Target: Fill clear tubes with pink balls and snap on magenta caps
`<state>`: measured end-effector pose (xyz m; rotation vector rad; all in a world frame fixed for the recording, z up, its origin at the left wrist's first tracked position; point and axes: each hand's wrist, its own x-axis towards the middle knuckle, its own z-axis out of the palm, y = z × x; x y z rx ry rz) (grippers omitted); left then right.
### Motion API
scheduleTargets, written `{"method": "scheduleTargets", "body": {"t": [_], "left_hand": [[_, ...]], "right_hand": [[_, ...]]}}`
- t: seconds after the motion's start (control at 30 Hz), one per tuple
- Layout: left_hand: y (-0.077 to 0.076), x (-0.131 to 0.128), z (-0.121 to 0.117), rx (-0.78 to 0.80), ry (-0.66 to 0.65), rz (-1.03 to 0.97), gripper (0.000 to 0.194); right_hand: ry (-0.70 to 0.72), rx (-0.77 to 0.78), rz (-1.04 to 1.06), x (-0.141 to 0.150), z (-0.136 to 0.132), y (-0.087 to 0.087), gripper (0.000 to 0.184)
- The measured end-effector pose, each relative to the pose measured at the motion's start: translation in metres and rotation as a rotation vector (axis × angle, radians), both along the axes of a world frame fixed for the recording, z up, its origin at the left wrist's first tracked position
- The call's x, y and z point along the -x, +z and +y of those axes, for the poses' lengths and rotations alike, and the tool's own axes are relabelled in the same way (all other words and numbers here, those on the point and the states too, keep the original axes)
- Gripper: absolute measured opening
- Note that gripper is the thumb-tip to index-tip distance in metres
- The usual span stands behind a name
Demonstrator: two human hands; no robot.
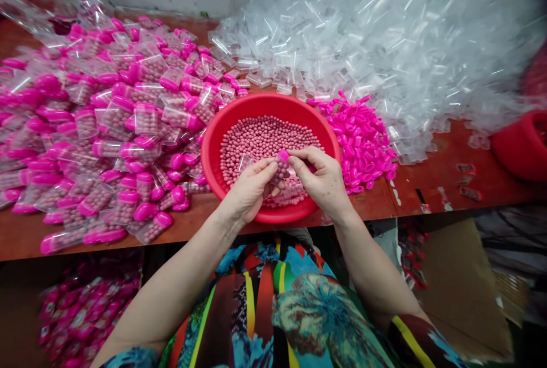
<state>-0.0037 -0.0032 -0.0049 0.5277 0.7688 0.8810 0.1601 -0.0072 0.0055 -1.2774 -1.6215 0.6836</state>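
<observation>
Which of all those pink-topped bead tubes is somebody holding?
The bead tube over the red bowl: the left hand holds it, with the right hand at its pink top. Many others lie in the left pile.

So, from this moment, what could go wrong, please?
If the pink cap is not well seated, beads might spill from the small clear container in the left hand; the red basin below would probably catch most. Filled containers at the table's front edge could be knocked off. Bumping the basin may scatter the loose pink caps beside it.
</observation>
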Motion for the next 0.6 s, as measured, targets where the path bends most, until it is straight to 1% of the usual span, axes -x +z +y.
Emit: {"method": "scheduleTargets", "body": {"t": [0.1,0.33,0.43,0.53,0.6], "left_hand": [[0.000,0.000,0.000,-0.002,-0.004,0.024,0.016],[0.004,-0.002,0.000,-0.015,0.001,0.043,0.015],[0.005,-0.004,-0.002,-0.032,0.010,0.042,0.019],[0.004,-0.005,-0.004,-0.031,0.046,0.032,0.024],[0.002,-0.005,-0.004,-0.033,0.083,0.033,0.027]], "right_hand": [[-0.018,0.009,0.019,0.000,-0.002,-0.003,0.012],[-0.017,-0.003,-0.023,0.001,-0.006,-0.004,0.012],[-0.086,-0.031,-0.011,0.009,-0.010,-0.007,0.012],[-0.171,-0.048,-0.017,0.022,-0.014,-0.010,0.013],[-0.168,-0.068,-0.058,0.029,-0.017,-0.012,0.017]]}}
